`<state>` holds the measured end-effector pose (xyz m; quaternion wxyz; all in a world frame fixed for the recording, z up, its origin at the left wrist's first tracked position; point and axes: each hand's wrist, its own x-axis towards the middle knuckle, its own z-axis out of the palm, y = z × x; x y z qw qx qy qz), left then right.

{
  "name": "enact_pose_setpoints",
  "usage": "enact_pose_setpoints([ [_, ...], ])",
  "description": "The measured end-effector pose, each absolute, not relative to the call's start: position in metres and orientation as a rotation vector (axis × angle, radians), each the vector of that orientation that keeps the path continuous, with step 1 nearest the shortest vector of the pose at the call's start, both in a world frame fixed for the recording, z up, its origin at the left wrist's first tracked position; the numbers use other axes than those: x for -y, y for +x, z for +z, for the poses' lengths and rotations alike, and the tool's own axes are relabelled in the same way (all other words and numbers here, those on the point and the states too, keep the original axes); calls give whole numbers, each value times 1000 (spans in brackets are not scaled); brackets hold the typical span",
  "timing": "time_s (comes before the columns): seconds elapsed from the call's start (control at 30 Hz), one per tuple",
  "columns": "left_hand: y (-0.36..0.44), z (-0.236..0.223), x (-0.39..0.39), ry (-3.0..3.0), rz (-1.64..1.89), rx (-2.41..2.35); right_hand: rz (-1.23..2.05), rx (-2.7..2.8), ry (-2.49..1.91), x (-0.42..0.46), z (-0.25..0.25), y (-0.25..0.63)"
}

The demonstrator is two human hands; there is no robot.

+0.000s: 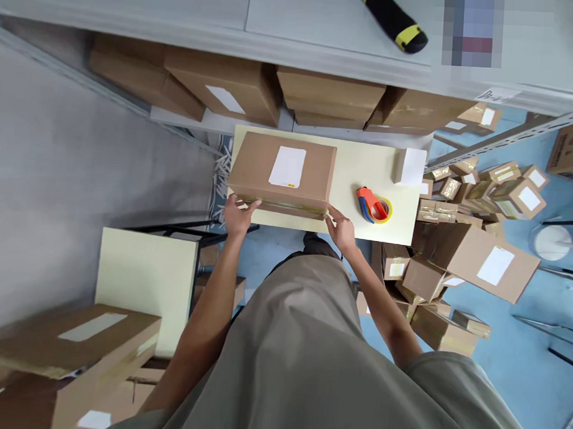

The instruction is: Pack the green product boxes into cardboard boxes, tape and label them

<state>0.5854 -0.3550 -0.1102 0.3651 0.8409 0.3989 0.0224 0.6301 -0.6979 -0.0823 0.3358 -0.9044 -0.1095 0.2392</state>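
A closed cardboard box (pixel 251 158) with a white label (pixel 289 166) on top lies on the left part of a pale yellow table (pixel 396 226). Clear tape runs along its near side. My left hand (pixel 238 217) holds the near left corner, thumb against the near side. At the near right corner, my right hand (pixel 342 230) grips the box with its fingertips. A tape dispenser (pixel 373 205), orange and blue with a yellow-edged roll, rests on the table right of the box. Behind it is a small white box (pixel 410 167).
Above the table's far edge runs a grey shelf (pixel 182 14) bearing a black-and-yellow handle (pixel 395 22). Beneath it sit large cartons (pixel 329 92). Many boxes (pixel 486 257) are heaped on the blue floor at right. More cartons (pixel 73 338) and a pale board (pixel 143 277) stand at left.
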Motion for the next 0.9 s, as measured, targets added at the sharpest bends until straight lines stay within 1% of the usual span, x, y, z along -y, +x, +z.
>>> enact_pose_setpoints([
  [0.1, 567, -123, 369, 2093, 38, -1114, 608, 350, -2464, 724, -94, 634],
  [0.23, 526, -137, 397, 1969, 100, -1148, 429, 55, -2846, 759, -107, 647],
  [0.3, 502, -142, 418, 1905, 128, -1132, 490, -72, -2938, 769, -114, 656],
  [0.4, 469, -144, 456, 1836, 140, -1116, 628, -153, -2957, 773, -122, 668],
  [0.57, 440, -140, 529, 1716, 149, -984, 673, -72, -2941, 781, -114, 672],
  [0.67, 437, -133, 579, 1622, 141, -866, 778, 140, -2691, 796, -96, 648],
  [0.8, 439, -116, 643, 1540, 92, -611, 1010, 348, -2071, 816, -73, 584],
  [0.9, 437, -100, 674, 1572, 164, -569, 994, 320, -1821, 823, -68, 544],
])
